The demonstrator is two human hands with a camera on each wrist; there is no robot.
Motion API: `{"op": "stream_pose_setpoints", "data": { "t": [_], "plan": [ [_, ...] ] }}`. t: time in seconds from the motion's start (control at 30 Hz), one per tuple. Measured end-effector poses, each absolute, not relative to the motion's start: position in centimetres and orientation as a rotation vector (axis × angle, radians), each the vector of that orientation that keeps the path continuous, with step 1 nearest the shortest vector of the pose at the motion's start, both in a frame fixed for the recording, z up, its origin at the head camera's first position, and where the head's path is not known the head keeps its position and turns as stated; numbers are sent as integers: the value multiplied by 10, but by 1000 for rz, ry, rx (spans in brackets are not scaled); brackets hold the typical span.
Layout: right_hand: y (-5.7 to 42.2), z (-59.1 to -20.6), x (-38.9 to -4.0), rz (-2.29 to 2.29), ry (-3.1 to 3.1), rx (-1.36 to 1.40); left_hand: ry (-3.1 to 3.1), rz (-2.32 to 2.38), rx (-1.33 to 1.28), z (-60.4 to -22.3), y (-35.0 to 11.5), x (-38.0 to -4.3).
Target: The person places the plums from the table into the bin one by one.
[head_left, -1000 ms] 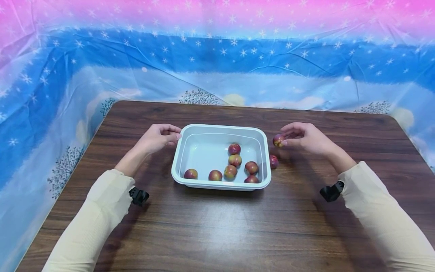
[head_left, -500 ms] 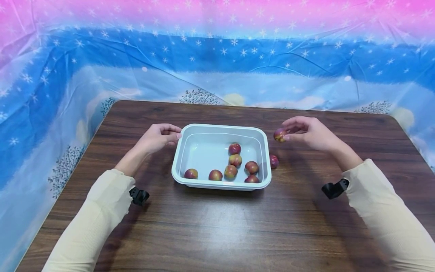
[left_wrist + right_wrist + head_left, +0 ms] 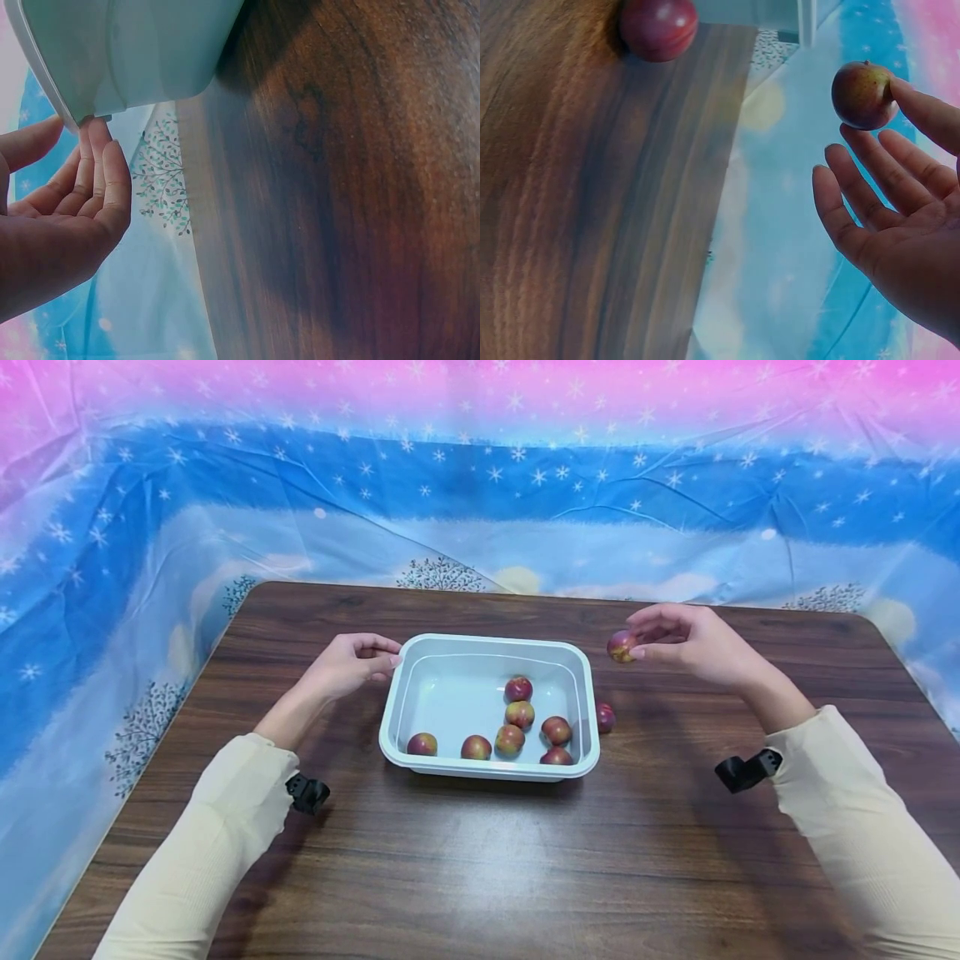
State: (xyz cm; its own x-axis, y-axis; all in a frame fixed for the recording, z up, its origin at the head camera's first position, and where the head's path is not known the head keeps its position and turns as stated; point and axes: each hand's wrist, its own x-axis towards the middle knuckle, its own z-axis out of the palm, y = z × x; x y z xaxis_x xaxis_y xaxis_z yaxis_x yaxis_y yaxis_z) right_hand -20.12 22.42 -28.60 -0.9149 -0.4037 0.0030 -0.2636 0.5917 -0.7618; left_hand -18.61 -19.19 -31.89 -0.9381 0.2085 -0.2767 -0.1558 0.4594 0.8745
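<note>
A white plastic tub [image 3: 487, 769] stands on the table with several red-and-yellow plums inside, mostly toward its near and right sides. My left hand [image 3: 352, 662] pinches the tub's left rim near the far corner; in the left wrist view the thumb [image 3: 34, 142] lies on one side of the rim and the fingertips on the other. Up beyond the tub's right side, my right hand [image 3: 693, 643] pinches a plum [image 3: 861, 96] between thumb and fingertips, held above the table. Another plum [image 3: 605, 718] rests on the wood right beside the tub's right wall.
The brown wooden table [image 3: 480, 877] has rounded far corners. Behind it and at the left hangs a pink and blue cloth [image 3: 480, 485] with a snowflake print. Black wrist cameras show at both cream sleeves [image 3: 225, 810].
My right hand has lifted the plum and moved slightly up, away and to the right. The left hand, the tub and the other plums have stayed in place.
</note>
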Motion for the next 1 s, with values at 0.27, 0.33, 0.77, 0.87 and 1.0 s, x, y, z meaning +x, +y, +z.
{"op": "stream_pose_setpoints", "data": {
  "t": [0.27,0.33,0.77,0.87,1.0],
  "plan": [
    [221,-276,-198,-1203,2666,-574,2374,1462,50,-318,-192,-186],
    [220,-273,-197,-1207,2659,-585,2373,1463,52,-319,-192,-186],
    [204,-262,-190,-1262,2572,-726,2365,1476,36,-322,-193,-189],
    [200,-261,-188,-1254,2562,-724,2364,1473,34,-323,-193,-189],
    [194,-262,-185,-1222,2578,-739,2367,1466,40,-324,-194,-189]
  ]
}}
